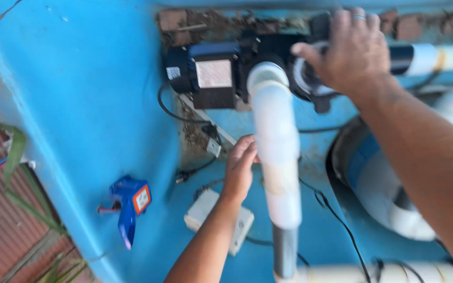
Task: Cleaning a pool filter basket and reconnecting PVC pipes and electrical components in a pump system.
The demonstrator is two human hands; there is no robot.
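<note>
the left hand (239,166) is reaching up from below and pressing its fingers against the left side of the white pipe (276,141), partly curled round it, with the thumb side toward the camera; how far the grip is closing behind the pipe is hidden. the pipe is running upright through the middle of the view, from a grey section (285,251) near the bottom up to an elbow meeting the black pump (221,73) at the top. the right hand (349,52) is stretching in from the right and closing over the round black cap (305,78) on the pump's right end, fingers wrapped over the top and thumb pointing left; a ring is showing on one finger. the pump is sitting on a blue surface (90,94) against a crumbly brown edge, with a pale label plate on its side. black cables (336,215) are trailing down from it across the blue. a white box (205,209) is lying just beside the left forearm, partly under it. well to the left, a blue tool (129,204) with an orange patch is lying on the blue surface near its edge. a large white and blue pipe bend (389,194) is curving under the right forearm, and another white pipe (446,57) is running off to the right behind that hand. the picture is blurred, so finer detail is unclear.
</note>
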